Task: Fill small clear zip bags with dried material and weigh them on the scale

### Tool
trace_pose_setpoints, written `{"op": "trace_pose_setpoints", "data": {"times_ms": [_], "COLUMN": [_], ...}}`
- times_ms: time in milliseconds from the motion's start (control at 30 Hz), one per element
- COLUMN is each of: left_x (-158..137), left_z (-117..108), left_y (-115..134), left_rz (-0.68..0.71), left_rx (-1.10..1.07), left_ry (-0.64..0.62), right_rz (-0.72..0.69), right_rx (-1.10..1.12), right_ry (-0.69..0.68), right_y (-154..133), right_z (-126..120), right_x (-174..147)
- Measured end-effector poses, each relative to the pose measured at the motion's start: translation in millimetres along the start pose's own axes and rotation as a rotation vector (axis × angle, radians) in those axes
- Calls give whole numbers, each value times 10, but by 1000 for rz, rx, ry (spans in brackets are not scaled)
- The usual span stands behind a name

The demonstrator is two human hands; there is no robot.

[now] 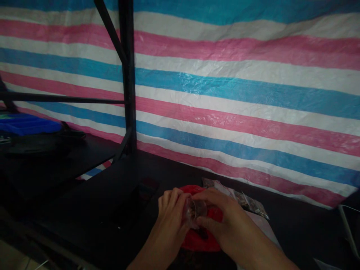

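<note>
Over a red dish [201, 245] on the black table, my two hands meet. Fingers of my right hand [225, 215] wrap round a small clear plastic cup [200, 208], which is tilted on its side with its mouth toward the left. Some brown bits show inside. At that mouth is a thin clear plastic bag [189, 212], and my left hand [170, 215] pinches it. Whether the cup's rim sits inside the bag is hard to tell. Something dark lies in the dish below the cup; its kind does not show.
Several clear packets [244, 200] with dark contents lie behind my right hand, and a pale flat sheet [264, 227] lies under that forearm. A black rack post [128, 82] rises at the back left. A blue tray [30, 124] stands far left. A striped tarp [239, 101] hangs behind.
</note>
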State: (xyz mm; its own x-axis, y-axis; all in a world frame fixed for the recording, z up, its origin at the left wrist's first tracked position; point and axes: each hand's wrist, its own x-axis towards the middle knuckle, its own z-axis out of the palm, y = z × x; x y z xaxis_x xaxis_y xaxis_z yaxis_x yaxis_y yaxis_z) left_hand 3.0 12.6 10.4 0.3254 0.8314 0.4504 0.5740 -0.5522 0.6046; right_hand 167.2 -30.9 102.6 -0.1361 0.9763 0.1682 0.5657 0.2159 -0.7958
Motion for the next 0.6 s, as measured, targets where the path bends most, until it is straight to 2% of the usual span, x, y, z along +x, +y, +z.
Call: {"op": "trace_pose_setpoints", "data": {"times_ms": [167,267,367,600], "left_x": [-38,-74,-84,3], "left_z": [0,-34,-72,-140], "left_y": [-4,-1,12,63], "left_rz": [-21,-41,-3,-41], "left_rx": [-13,-65,-92,-174], "left_ry": [-5,33,61,-22], "right_rz": [49,89,109,118], "right_rx": [326,396,470,463], "right_ry": [-154,-236,-292,-201], "right_y": [21,-3,-10,54], "right_z": [43,14,5,1], "right_x": [80,127,148,161]}}
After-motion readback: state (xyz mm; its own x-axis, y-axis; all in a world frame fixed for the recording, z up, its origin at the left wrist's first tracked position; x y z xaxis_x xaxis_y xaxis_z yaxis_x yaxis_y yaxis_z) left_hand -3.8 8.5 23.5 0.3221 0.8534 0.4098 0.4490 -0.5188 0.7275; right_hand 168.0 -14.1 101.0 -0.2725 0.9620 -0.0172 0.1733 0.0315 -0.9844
